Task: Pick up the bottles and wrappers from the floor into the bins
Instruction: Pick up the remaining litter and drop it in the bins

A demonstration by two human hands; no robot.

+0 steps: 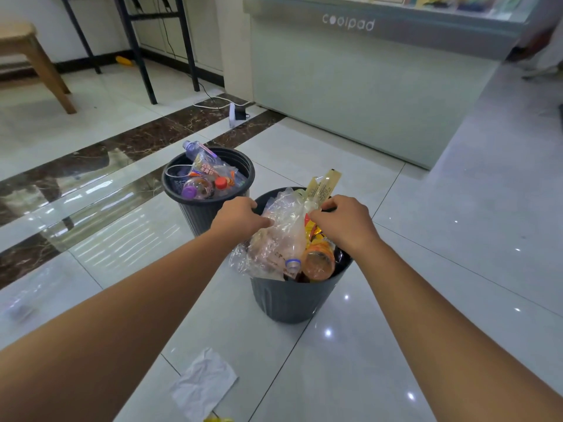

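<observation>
1. The near bin (292, 300), dark grey and ribbed, stands on the tiled floor (426, 269) and is heaped above its rim.
2. A crumpled clear wrapper (280, 236) bulges over its left side. A long yellow wrapper (323, 184) sticks up at the back. An orange bottle (318, 263) lies neck-down near the front, beside a blue-ringed bottle neck (293, 264).
3. The left hand (240, 217) is on the clear wrapper, thumb pressed into the plastic and fingers (253, 205) curled over its far side, clamped on it.
4. The right hand (344, 222) holds the yellow wrapper low down, its fingers (327, 205) curled together around the strip.
5. The far bin (170, 190) stands just behind and to the left, apart from the near one. It holds a purple-capped bottle (195, 188), a red-capped bottle (221, 184) and a clear bottle (195, 147) poking over the rim.
6. On the floor in front of the near bin lies a white crumpled wrapper (204, 385), with a yellow scrap (217, 418) at the bottom edge of the view.
7. Farther back are a pale display cabinet (350, 86) marked "coolpad", a power strip (233, 114) and a wooden stool (30, 50).
</observation>
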